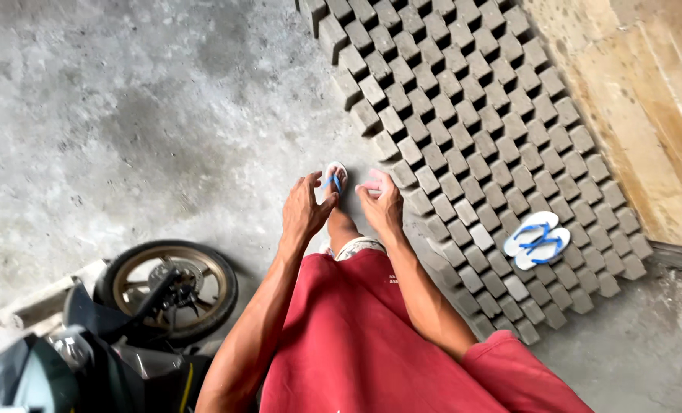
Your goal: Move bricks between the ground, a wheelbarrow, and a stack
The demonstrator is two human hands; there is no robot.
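Note:
I look straight down past my red shirt. My left hand [306, 206] hangs empty in front of me with its fingers spread. My right hand [381, 205] is beside it, fingers loosely curled, nothing in it. Both hover above my feet, which wear white sandals with blue straps [335, 177] on the concrete floor [142, 115]. Just right of my hands begins a large bed of grey paving bricks [471, 115] set on edge in tight diagonal rows.
A spare pair of white sandals with blue straps [538, 239] lies on the bricks at the right. A motorbike's front wheel [174, 284] and dark bodywork [88, 359] stand at the lower left. A tan wooden board [647, 99] borders the bricks at the far right.

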